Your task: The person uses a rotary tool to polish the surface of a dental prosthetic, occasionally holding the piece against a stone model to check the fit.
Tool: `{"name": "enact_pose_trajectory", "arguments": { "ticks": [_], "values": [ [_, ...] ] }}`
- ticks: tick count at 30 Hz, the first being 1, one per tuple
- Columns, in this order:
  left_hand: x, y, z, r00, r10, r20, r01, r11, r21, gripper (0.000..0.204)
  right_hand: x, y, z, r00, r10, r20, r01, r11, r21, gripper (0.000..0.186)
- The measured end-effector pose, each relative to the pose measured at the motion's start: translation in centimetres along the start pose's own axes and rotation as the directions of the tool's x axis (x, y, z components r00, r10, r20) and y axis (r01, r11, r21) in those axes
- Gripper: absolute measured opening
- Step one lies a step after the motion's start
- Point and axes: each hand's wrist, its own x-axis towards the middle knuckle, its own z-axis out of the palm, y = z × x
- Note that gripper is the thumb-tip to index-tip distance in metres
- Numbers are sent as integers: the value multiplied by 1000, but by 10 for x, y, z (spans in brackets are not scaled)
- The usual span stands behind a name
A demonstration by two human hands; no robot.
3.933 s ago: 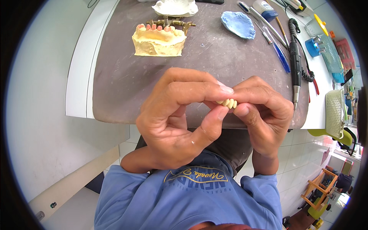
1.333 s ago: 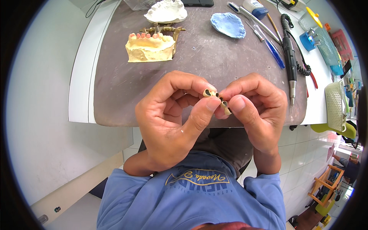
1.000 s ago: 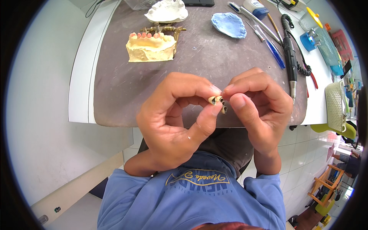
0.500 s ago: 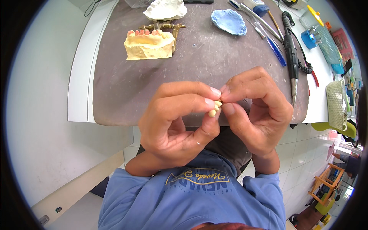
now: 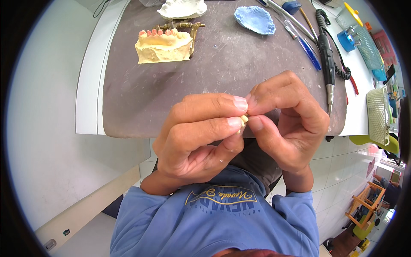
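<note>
Between my hands is a small pale yellow dental bridge, mostly covered by fingertips. My left hand is closed on it, thumb below and fingers above. From the other side my right hand pinches at its end with thumb and forefinger; whether a smaller piece sits in that pinch is hidden. Both hands are held over the table's front edge. Farther off to the left stands a yellow plaster dental model with reddish tooth stumps, joined to a brass articulator. A white plaster cast is behind it.
On the brown table mat, a blue moulded piece lies at the back. A black handpiece with a coiled cord, a blue-handled tool and other slim tools lie at right. Baskets stand beyond.
My left fingers have rolled the dental bridge, so less of it shows. My right hand keeps its pinch. The view has shifted slightly.
</note>
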Motion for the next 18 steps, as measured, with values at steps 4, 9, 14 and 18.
{"name": "enact_pose_trajectory", "arguments": {
  "ticks": [4, 9, 14, 18],
  "values": [
    [0, 0, 0, 1000, 0, 7, 0, 1000, 0, 21, -1, 1, 0, 1000, -6, -4, 6, 1000, 9, 11],
    [0, 0, 0, 1000, 6, 8, -6, 1000, 8, 21, -1, 2, -1, 1000, -9, -4, 9, 1000, 14, 12],
    [1, 2, -4, 995, -2, 101, -4, 999, 51, 21, 0, 3, -1, 1000, -10, -2, 10, 1000, 18, 12],
    [1, 2, -4, 995, 11, 98, -16, 998, 57, 22, 0, 2, -1, 1000, -17, 2, 17, 1000, 5, 12]
  ]
}}
